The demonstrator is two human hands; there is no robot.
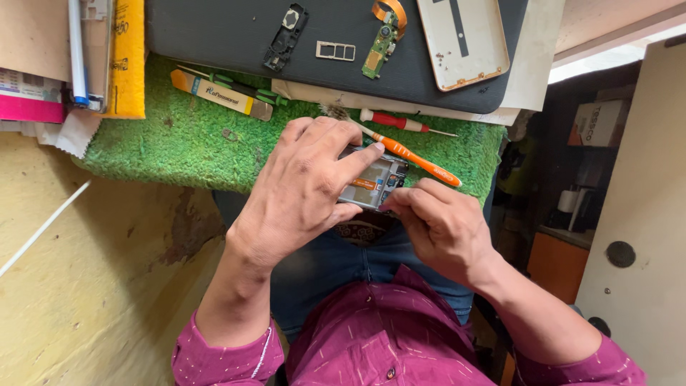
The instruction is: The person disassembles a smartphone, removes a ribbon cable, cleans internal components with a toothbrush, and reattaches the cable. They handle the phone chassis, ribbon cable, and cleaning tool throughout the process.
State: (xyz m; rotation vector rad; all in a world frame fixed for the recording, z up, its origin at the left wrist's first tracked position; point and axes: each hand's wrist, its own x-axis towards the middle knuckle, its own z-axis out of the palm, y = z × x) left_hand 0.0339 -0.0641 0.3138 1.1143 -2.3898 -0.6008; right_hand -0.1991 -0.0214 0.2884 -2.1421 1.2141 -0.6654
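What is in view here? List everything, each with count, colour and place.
opened phone: 1, grey with an orange strip inside, held in both hands at the mat's near edge
orange screwdriver: 1, orange and white, on the green mat beside the phone
red screwdriver: 1, red handle, on the mat behind the orange one
pry tool: 1, yellow and silver, on the mat at left
green mat: 1, grass-like, on the bench
dark pad: 1, dark grey, behind the mat
phone back cover: 1, white with gold rim, on the pad
circuit board: 1, green, on the pad
card tray: 1, silver, on the pad
black frame piece: 1, on the pad
left hand: over the phone
right hand: at the phone's right edge
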